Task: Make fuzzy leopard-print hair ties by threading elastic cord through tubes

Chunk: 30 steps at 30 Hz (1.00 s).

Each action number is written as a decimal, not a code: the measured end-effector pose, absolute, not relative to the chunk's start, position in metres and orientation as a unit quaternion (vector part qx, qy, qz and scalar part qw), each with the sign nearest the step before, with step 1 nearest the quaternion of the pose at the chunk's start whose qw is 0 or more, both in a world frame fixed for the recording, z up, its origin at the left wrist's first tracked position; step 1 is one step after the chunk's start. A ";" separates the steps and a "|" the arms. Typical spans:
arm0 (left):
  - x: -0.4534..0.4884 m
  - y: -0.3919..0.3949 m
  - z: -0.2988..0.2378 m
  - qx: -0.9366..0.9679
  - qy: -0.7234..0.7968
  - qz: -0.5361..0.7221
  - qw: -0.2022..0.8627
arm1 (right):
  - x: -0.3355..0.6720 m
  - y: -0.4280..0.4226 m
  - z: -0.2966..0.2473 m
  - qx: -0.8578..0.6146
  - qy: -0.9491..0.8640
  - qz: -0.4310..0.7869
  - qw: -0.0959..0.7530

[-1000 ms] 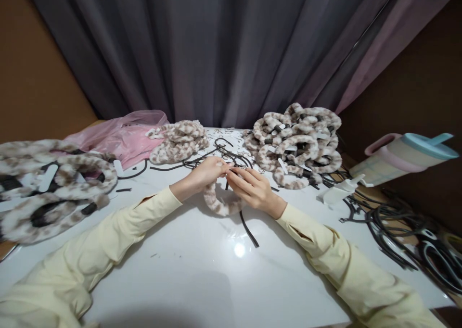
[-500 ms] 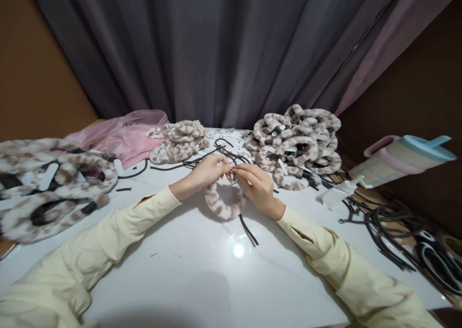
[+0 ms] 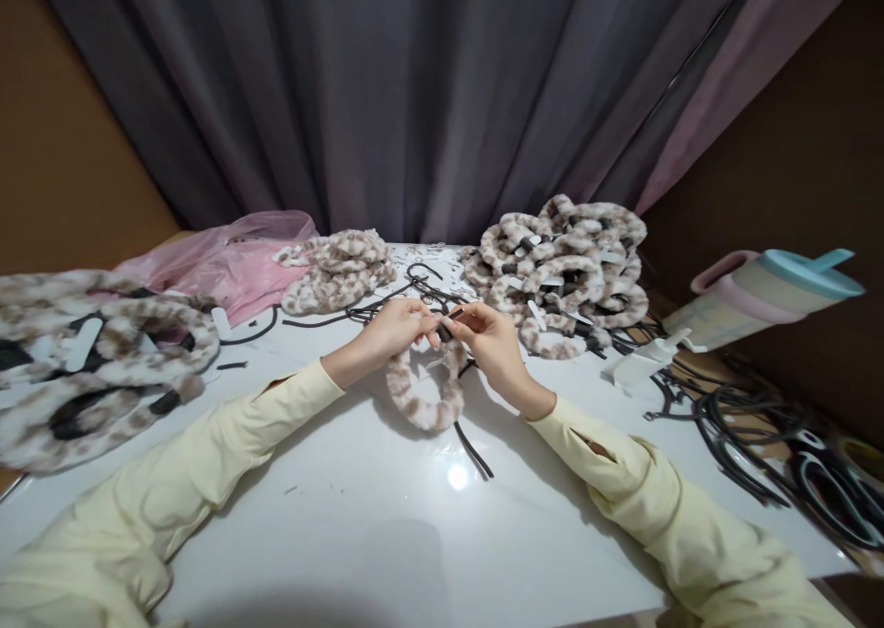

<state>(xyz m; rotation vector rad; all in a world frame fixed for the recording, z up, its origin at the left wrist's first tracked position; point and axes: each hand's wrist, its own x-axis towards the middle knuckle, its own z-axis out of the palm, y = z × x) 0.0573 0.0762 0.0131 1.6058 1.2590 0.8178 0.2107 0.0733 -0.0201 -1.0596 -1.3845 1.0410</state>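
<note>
A furry ring (image 3: 423, 410), white with brown spots, hangs just above the white table between my hands. At its top is a dark wrapped section (image 3: 443, 332). My left hand (image 3: 399, 331) is closed, pinching the ring beside this section. My right hand (image 3: 492, 341) is closed too, its thumb and fingers pinching a thin black cord (image 3: 454, 314) at the dark section. Part of the join is covered by my fingertips. On the tabletop just below the ring lies a loose piece of black cord (image 3: 473, 451).
Furry rings with white tags are heaped at left (image 3: 158, 324) and back right (image 3: 573, 269). Furry strips (image 3: 342, 273) lie near a pink plastic bag (image 3: 231, 260). To the right are a tumbler (image 3: 752, 301), a white bottle (image 3: 642, 361), black cords (image 3: 725, 425) and scissors (image 3: 829, 494).
My right hand has shifted and turned slightly, and black cord now shows between its fingers. A dark wrapped section is visible at the ring's top, where a small metallic glint showed before.
</note>
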 end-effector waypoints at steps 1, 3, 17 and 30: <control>0.057 0.075 0.014 0.658 0.513 0.325 0.446 | 0.211 0.074 -0.019 -0.446 -0.578 0.448 0.516; 0.058 0.073 0.015 0.674 0.517 0.313 0.425 | 0.214 0.076 -0.015 -0.453 -0.569 0.480 0.491; 0.062 0.067 0.016 0.726 0.485 0.283 0.397 | 0.230 0.084 0.005 -0.454 -0.506 0.629 0.376; 0.060 0.060 0.007 0.876 0.349 0.301 0.139 | 0.251 0.092 0.014 -0.421 -0.529 0.687 0.266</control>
